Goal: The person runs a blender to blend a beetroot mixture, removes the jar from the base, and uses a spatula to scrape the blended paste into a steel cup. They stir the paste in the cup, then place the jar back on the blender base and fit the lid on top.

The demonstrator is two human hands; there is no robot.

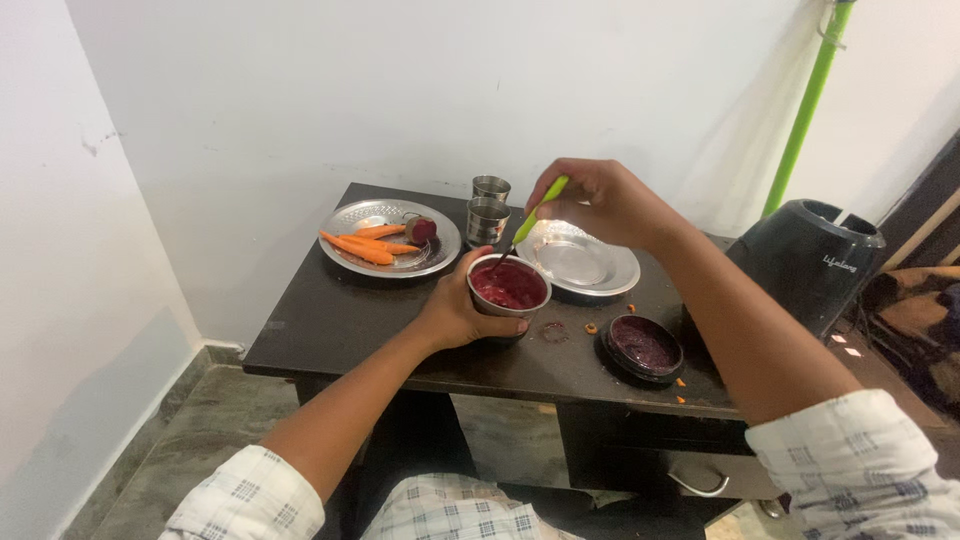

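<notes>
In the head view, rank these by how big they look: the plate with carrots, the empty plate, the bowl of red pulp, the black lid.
1. Plate with carrots and empty plate: too alike to rank.
2. Black lid.
3. Bowl of red pulp, held by the left hand; close to the lid, which lies nearer the camera, so unsure.

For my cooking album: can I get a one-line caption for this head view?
Left hand steadies a steel bowl of red puree while the right hand dips a green-handled utensil into it.

Steel bowl [510,287] of dark red paste, upright on dark table, green-handled spoon [532,217] tilted into it
</notes>
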